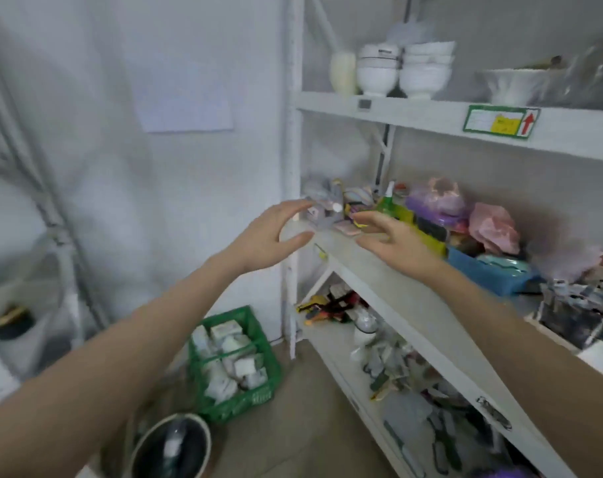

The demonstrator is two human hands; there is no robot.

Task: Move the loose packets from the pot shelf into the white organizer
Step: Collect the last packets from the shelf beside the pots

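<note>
Both arms reach toward the left end of the middle shelf (389, 267) of a white rack. My left hand (276, 232) is open, fingers spread, just left of a pale grey-lilac holder (322, 212) with small items in it. My right hand (393, 236) is open too, palm down over the shelf's front edge, fingers pointing at a flat pink packet (347, 229) lying on the shelf. Neither hand holds anything. Behind lie a green-yellow packet (401, 212) and purple and pink bags (438, 201). The picture is blurred, so I cannot tell which item is the white organizer.
White bowls (376, 69) stand stacked on the top shelf. A blue box (489, 270) sits further right on the middle shelf. The lower shelf (331, 343) holds mixed clutter. On the floor stand a green crate (236, 363) of white boxes and a dark round pot (176, 446).
</note>
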